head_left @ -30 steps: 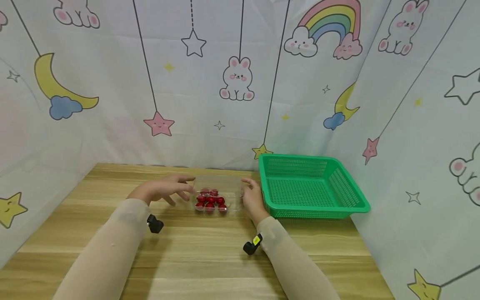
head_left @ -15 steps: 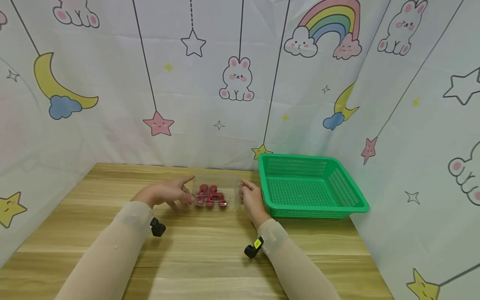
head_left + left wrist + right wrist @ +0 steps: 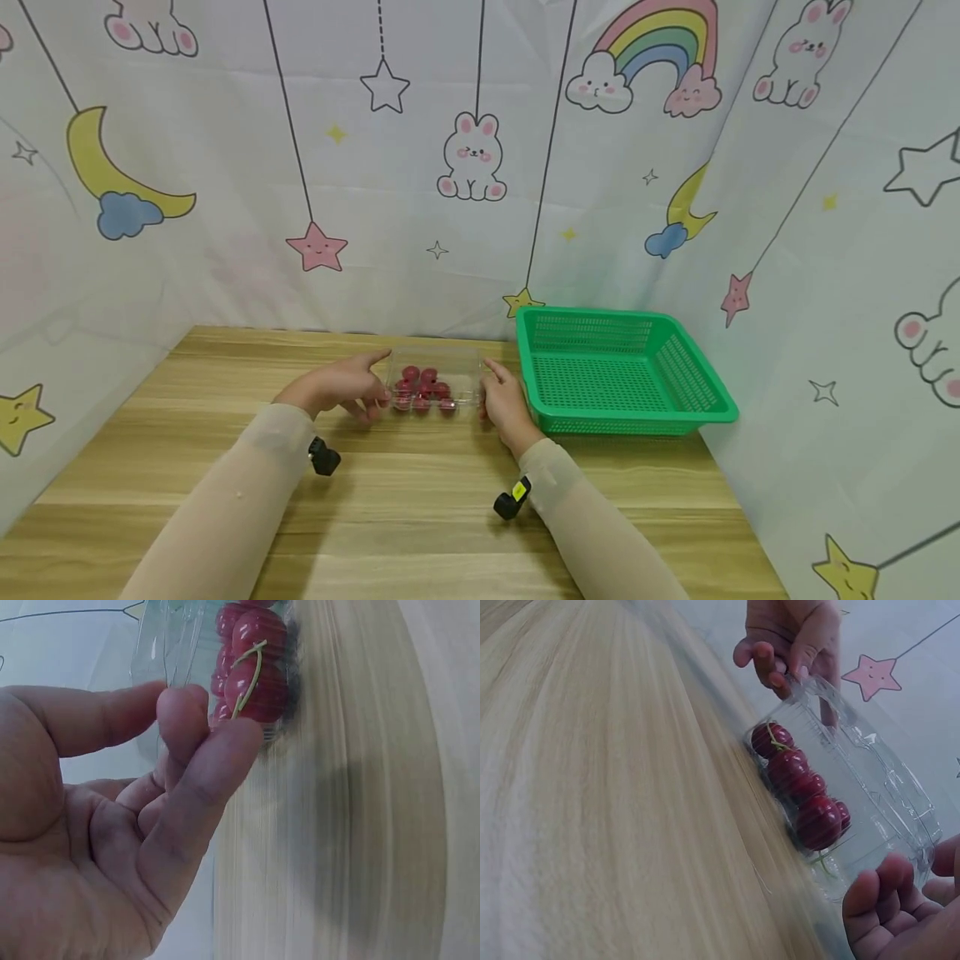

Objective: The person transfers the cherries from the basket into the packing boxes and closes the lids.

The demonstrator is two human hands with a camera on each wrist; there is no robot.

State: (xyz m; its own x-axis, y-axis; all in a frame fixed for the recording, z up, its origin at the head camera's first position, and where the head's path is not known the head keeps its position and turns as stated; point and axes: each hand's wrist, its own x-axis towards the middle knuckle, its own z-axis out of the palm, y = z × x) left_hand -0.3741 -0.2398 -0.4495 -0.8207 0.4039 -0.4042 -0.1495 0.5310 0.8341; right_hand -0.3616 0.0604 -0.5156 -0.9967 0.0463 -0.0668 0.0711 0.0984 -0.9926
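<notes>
A clear plastic box [image 3: 463,367] holds several red cherries [image 3: 425,390], some with green stems, as the left wrist view shows. My left hand [image 3: 341,387] pinches its left end, the thumb and forefinger meeting at the plastic edge. On the opposite end, my right hand [image 3: 508,404] holds the box with bent fingers; its thumb is mostly hidden in the right wrist view. That view shows the cherries [image 3: 810,795] lying low inside, near the table side, with clear plastic rising above them. Whether the lid is fully fastened, I cannot tell.
A green plastic basket [image 3: 630,421] with perforated walls stands just right of my right hand. The wooden table [image 3: 420,508] ends at a white curtain [image 3: 405,300] printed with cartoon shapes, behind the box and along the right side.
My left hand has moved right and gone from spread fingers to pinching the box's left end. The cherries look paler through the plastic. My right hand stays at its end; the basket has not moved.
</notes>
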